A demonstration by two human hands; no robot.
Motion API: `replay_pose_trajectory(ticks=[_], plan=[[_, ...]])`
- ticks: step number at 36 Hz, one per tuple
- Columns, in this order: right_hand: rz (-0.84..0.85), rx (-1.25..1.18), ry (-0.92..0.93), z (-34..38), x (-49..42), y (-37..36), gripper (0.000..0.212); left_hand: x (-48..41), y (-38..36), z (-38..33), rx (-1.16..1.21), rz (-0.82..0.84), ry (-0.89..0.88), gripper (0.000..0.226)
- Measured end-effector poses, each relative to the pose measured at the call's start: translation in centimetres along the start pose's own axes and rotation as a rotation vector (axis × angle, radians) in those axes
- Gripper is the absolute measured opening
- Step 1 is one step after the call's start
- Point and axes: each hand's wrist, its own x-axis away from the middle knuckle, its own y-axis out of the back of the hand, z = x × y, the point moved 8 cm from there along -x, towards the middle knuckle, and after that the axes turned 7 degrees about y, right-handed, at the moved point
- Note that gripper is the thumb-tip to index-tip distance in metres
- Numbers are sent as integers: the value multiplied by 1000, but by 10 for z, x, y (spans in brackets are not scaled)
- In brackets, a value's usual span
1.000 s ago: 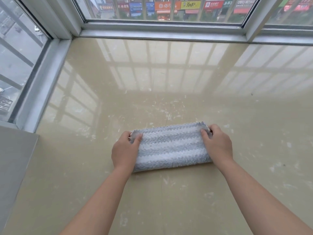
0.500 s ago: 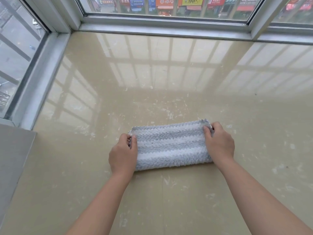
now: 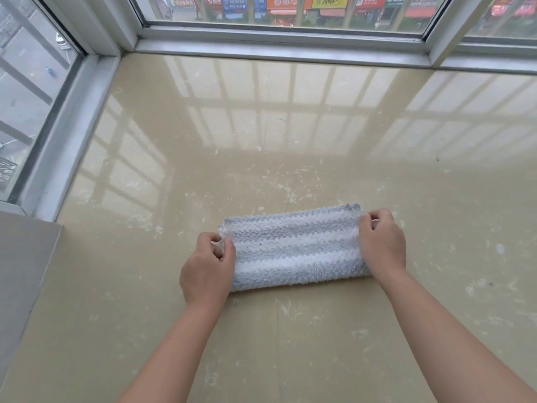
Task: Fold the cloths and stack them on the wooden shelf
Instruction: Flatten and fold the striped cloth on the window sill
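Note:
A grey-and-white striped fluffy cloth (image 3: 293,247), folded into a long band, lies flat on the glossy beige sill (image 3: 261,126). My left hand (image 3: 207,269) pinches the cloth's far left corner between thumb and fingers. At the opposite end, my right hand (image 3: 382,242) pinches the far right corner, its palm lying over that end. Both forearms reach in from the bottom of the view. No wooden shelf is in view.
Silver window frames (image 3: 284,48) border the sill at the back and along the left side. A grey wall corner (image 3: 26,274) juts in at the lower left. White specks dot the sill around the cloth.
My left hand's fingers have shifted from lying over the cloth's left end to pinching its far corner. My right hand keeps its hold. The cloth stays in place.

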Motion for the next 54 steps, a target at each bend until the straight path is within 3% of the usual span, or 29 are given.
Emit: replay_pose_trajectory(ticks=[11, 33, 43, 47, 49, 51, 54], plan=[[1, -48, 34, -7, 9, -1, 12, 20, 2, 20, 73, 74, 14, 23], [-37, 49, -1, -7, 22, -6, 15, 28, 8, 25, 80, -26, -33, 20], [-55, 80, 5, -4, 24, -6, 18, 24, 4, 29, 37, -28, -33, 16], [-100, 71, 17, 3, 29, 2, 25, 20, 13, 26, -130, -119, -15, 25], [-180, 154, 43, 10, 31, 10, 31, 22, 21, 11, -203, -215, -124, 38], [-272, 305, 155, 20, 33, 13, 33, 29, 22, -10, -232, -325, -316, 36], [-242, 373, 410, 43, 41, -7, 37, 44, 3, -44, -151, -279, -621, 30]])
